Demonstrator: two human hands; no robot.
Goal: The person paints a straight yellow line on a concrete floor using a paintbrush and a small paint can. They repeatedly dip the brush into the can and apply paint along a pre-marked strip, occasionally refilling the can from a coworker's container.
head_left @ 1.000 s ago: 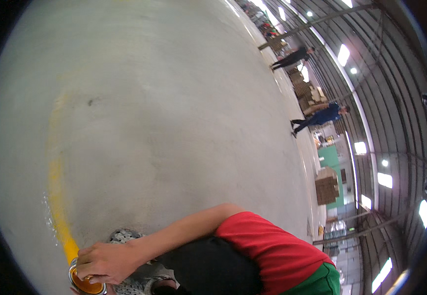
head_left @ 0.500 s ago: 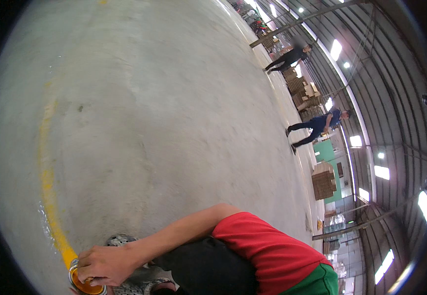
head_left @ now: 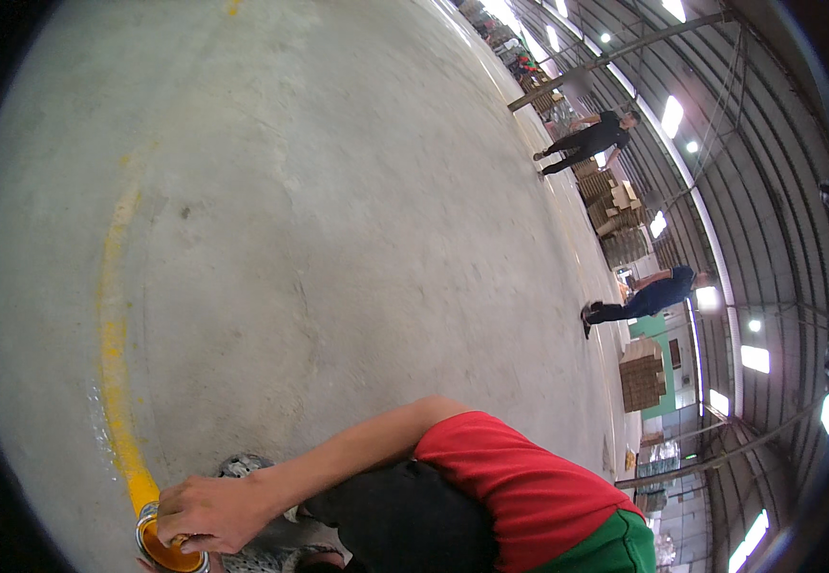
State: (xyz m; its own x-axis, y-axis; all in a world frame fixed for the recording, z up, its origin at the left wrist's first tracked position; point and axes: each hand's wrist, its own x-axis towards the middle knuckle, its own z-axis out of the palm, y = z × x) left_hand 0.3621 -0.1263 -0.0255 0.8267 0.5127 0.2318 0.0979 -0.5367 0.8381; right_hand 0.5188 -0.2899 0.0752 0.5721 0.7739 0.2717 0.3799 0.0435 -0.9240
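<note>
Concrete floor (head_left: 338,191), grey and worn, fills most of the view. It lies inside a large hall with an arched metal roof (head_left: 768,191) and rows of bright lights along the far side.

Yellow line (head_left: 109,353) painted on the floor, curving up from the near left. Paint looks thicker and fresher low down, thin and patchy further up.

Stacks of cartons (head_left: 642,374) stand along the far right edge of the floor, more of them further back. Two other people are there, well apart from the wearer: one in blue (head_left: 646,296) leaning forward near the cartons, one in black (head_left: 588,141) striding deeper in the hall.

Wearer is bent low over the floor: red sleeve (head_left: 520,482), dark trouser knee and a strip of green at the bottom edge. A patterned shoe (head_left: 243,466) shows just behind the wrist.

One hand (head_left: 209,511), probably the right since the arm runs from the right shoulder, though the crouch makes that hard to judge. Fingers curled down over the rim of a small round tin (head_left: 168,552), gripping it from above. Tin holds orange-yellow paint and sits on the floor at the near left edge, right at the lower end of the line, kept close to the painting. Other hand not seen.
</note>
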